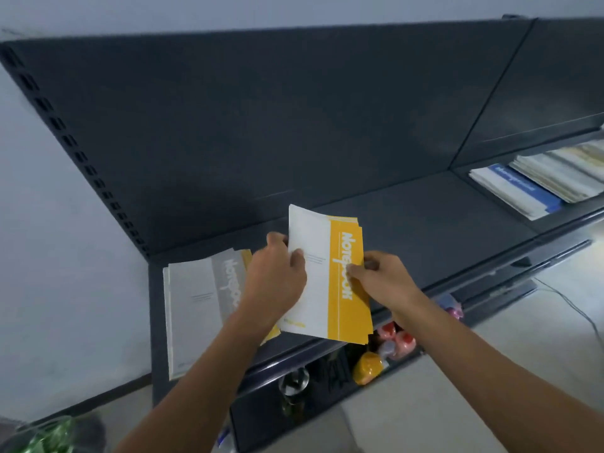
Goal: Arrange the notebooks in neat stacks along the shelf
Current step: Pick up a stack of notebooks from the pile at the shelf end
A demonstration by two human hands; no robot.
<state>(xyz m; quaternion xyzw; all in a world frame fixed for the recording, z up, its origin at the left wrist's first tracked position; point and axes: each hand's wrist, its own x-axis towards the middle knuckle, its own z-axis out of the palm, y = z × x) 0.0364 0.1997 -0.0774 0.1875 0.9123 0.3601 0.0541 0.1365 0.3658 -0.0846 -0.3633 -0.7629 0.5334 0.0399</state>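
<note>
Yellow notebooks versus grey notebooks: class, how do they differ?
The yellow notebooks have a yellow band, the grey notebooks a grey one. The left hand and right hand hold the yellow notebooks; no hand holds the grey notebooks. The yellow notebooks are raised and tilted; the grey notebooks lie flat on the shelf. Both share the same cover design.

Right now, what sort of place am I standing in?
Likely a shop or stockroom: dark metal shelving with a slotted upright, yellow notebooks beside a matching grey notebook stack, and packaged goods lower down.
</note>
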